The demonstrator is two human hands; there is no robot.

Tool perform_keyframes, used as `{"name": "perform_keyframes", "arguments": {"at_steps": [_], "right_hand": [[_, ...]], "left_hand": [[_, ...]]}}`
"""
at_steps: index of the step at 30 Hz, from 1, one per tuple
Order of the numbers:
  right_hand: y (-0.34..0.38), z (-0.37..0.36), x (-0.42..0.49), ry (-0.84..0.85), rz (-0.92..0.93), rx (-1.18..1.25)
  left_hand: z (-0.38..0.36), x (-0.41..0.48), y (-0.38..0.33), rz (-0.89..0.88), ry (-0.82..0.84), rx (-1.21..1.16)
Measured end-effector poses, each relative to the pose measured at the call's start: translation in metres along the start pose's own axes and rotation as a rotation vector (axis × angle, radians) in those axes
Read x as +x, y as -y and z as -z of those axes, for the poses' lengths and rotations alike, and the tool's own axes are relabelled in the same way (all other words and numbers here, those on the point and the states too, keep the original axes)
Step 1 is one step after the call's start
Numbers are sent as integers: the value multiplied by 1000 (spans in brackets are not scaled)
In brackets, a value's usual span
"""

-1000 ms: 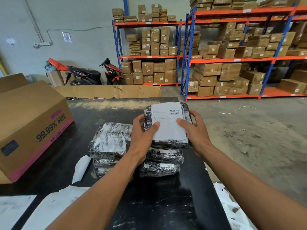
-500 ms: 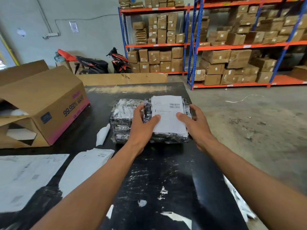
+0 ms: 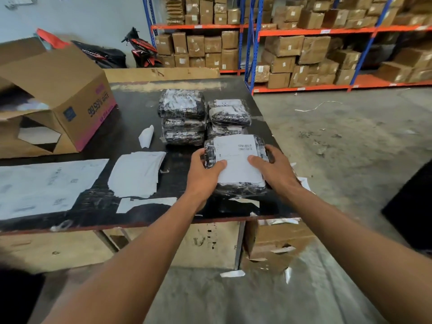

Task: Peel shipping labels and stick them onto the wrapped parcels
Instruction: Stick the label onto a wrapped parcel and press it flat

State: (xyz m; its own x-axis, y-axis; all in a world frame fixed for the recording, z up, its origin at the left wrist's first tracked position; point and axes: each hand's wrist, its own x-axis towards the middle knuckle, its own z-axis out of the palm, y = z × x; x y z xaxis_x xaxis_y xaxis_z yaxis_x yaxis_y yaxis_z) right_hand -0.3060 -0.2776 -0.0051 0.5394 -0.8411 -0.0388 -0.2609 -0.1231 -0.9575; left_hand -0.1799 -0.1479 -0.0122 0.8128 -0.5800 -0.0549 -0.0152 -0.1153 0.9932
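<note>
A black wrapped parcel (image 3: 240, 189) with a white shipping label (image 3: 236, 155) on its top is held near the front right of the black table (image 3: 131, 108). My left hand (image 3: 202, 174) grips its left side, thumb on the label. My right hand (image 3: 275, 170) grips its right side, thumb also on the label. Behind it stand two stacks of wrapped parcels (image 3: 183, 118), (image 3: 229, 113), some with labels on top.
An open cardboard box (image 3: 70, 90) lies on its side at the table's left. Label sheets and backing papers (image 3: 138, 174), (image 3: 44, 185) cover the front left. A torn box (image 3: 273, 244) sits under the table edge. Shelves of cartons (image 3: 304, 50) stand behind.
Both hands have drawn the labelled parcel off the stack toward the table's front edge. The view has pulled back and tilted down.
</note>
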Motion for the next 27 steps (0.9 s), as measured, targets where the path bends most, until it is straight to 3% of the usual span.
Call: {"name": "perform_keyframes", "arguments": {"at_steps": [17,27], "right_hand": [[-37,25,15,40,-91,-201],[-47,28,22,63,-35,-335]], "left_hand": [[-49,2,31,186,-51,-18],[-57,-1,39,171,-80,53]]}}
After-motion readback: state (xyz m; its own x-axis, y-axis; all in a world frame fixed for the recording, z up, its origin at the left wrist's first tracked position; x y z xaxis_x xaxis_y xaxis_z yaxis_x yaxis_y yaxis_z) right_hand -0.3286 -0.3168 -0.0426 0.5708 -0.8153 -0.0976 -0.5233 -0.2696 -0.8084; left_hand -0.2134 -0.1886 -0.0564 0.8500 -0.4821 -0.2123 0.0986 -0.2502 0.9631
